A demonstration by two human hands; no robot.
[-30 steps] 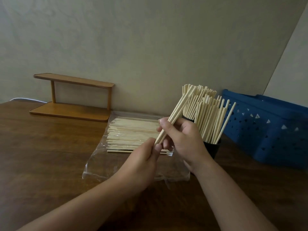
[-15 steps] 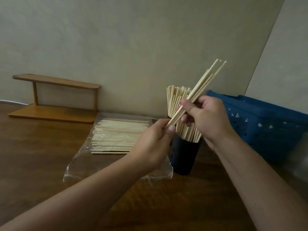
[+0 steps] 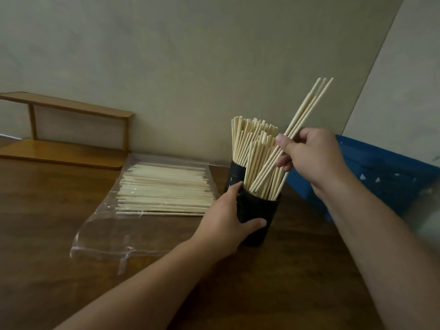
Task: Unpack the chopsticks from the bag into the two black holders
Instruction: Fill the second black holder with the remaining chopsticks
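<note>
Since the earlier frame, the left hand [image 3: 223, 220] has been moved from the sticks to the near holder [image 3: 258, 217], which is now gripped. On the table [image 3: 297, 282] the bag [image 3: 133, 225] lies flat, many chopsticks [image 3: 164, 189] left on it. A few sticks [image 3: 302, 120] are pinched mid-length in the right hand [image 3: 309, 153], tips inside the holder. They are judged light, stiff and slippery, best held near the middle.

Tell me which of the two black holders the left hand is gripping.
The nearer black holder: the left hand wraps its side while the right hand lowers chopsticks into it. The rear holder stands untouched behind.
</note>
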